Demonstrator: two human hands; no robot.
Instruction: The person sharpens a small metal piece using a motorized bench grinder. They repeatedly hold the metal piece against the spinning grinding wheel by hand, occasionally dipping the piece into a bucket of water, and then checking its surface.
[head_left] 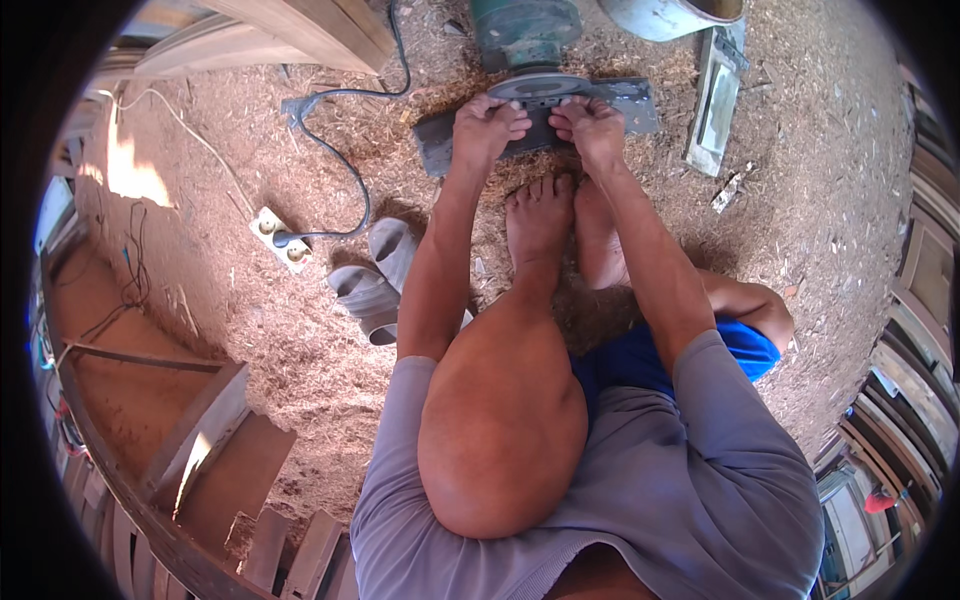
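Observation:
At the top middle, a round grey grinding disc sits on the end of a green motor. A long dark flat board lies crosswise in front of the disc. Both hands are at the disc's near edge, a short gap apart. My left hand is closed, fingers curled and thumb pressed, at the left end of a small dark metal piece. My right hand pinches its right end in the same way. The fingers partly hide the piece, so its full shape cannot be made out.
My bare feet are close below the board. On the left lie grey slippers and a power strip with a black cable. A pale bucket and a flat framed piece are at right. Wood shavings cover the ground.

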